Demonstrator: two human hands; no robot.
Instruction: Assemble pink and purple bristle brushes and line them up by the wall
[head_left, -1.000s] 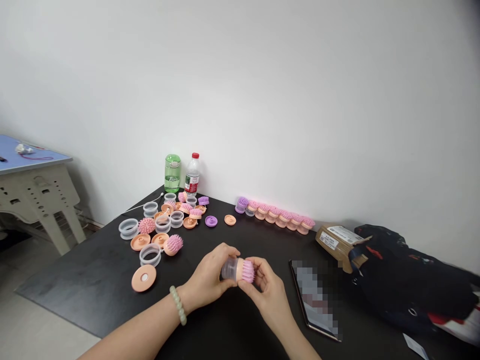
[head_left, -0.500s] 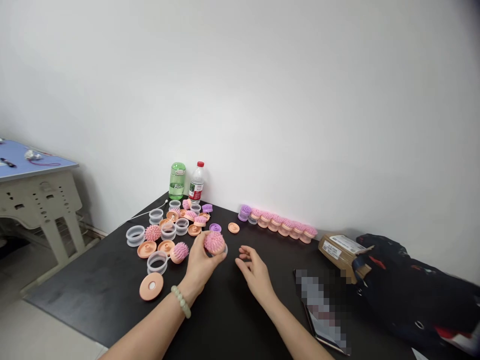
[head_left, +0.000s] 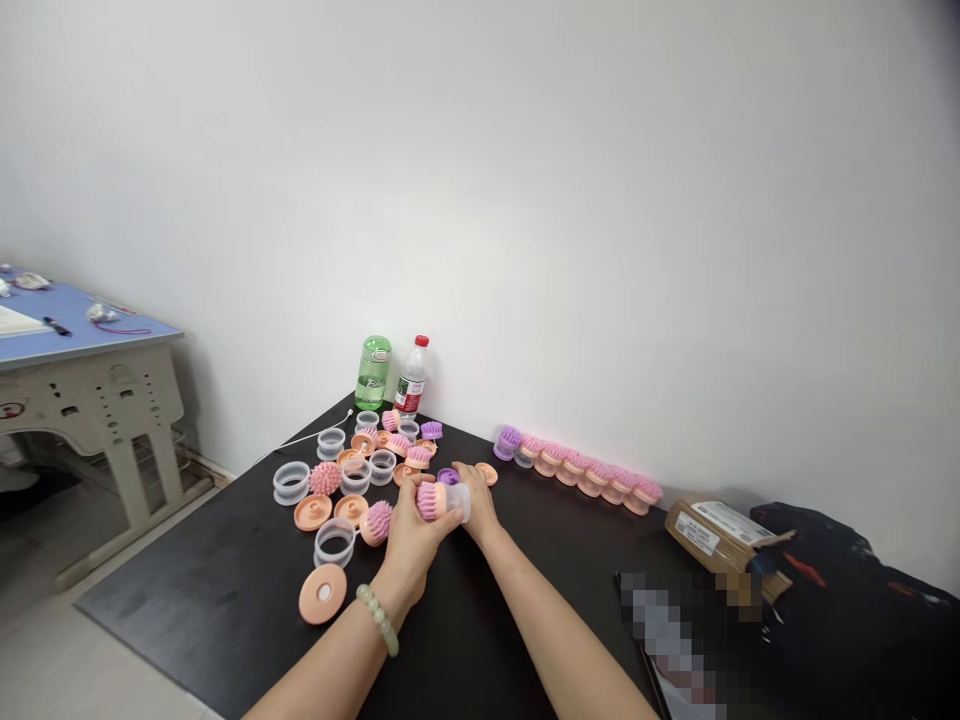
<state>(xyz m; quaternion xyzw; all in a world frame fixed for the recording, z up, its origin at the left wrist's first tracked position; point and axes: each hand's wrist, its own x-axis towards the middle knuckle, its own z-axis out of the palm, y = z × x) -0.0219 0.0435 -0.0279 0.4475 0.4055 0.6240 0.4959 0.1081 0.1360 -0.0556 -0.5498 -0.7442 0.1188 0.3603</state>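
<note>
My left hand (head_left: 411, 535), with a beaded bracelet on its wrist, grips a pink bristled brush head (head_left: 430, 501) joined to a clear ring (head_left: 458, 502); the piece is tipped sideways. Just behind it, my right hand (head_left: 480, 505) reaches over a purple disc (head_left: 448, 477); its fingers are partly hidden behind the clear ring. Beside that hand lies a peach disc (head_left: 487, 473). To the left are several clear rings (head_left: 291, 484), peach discs (head_left: 313, 513) and pink bristled heads (head_left: 325, 478). A larger peach disc (head_left: 322, 594) lies nearest me.
A row of brushes (head_left: 574, 468) stands along the wall. A green bottle (head_left: 373, 373) and a red-capped bottle (head_left: 411, 380) stand at the back corner. On the right are a cardboard box (head_left: 720, 540), a dark bag (head_left: 855, 610) and a blurred flat device (head_left: 671, 640).
My right hand has moved left and forward to the purple disc, close to my left hand. The held brush has turned from bristles facing me to lying sideways. The view has shifted slightly.
</note>
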